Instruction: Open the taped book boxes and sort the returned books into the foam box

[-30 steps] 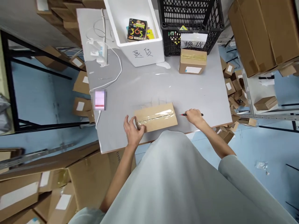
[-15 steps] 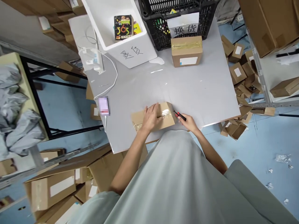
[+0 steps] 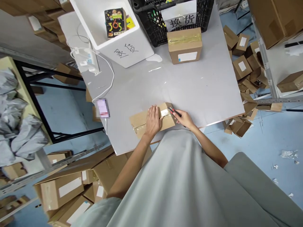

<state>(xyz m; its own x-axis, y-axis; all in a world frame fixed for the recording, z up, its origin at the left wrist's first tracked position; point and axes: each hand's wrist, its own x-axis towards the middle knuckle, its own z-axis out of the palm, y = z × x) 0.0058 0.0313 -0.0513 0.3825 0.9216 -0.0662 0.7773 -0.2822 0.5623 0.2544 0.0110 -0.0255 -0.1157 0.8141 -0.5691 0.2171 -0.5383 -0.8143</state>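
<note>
A small taped cardboard box [image 3: 139,120] lies near the front edge of the grey-white table [image 3: 213,91]. My left hand [image 3: 153,121] rests flat on the box's top, fingers stretched out, covering its middle. With my right hand [image 3: 184,119] I grip a black-and-red box cutter [image 3: 174,111]. Its tip is over the right end of the box, close to the shiny tape; whether it touches the tape I cannot tell.
Toward the back stand a white bin [image 3: 132,52] with books, a black crate [image 3: 158,31], and another taped box [image 3: 186,47]. A phone [image 3: 103,107] and a power strip [image 3: 91,60] lie on the left. Cardboard boxes [image 3: 242,67] pile up right of the table.
My right hand has moved up and left, bringing the box cutter from beside the box to over its right end. My left hand remains on top. The camera view has shifted slightly.
</note>
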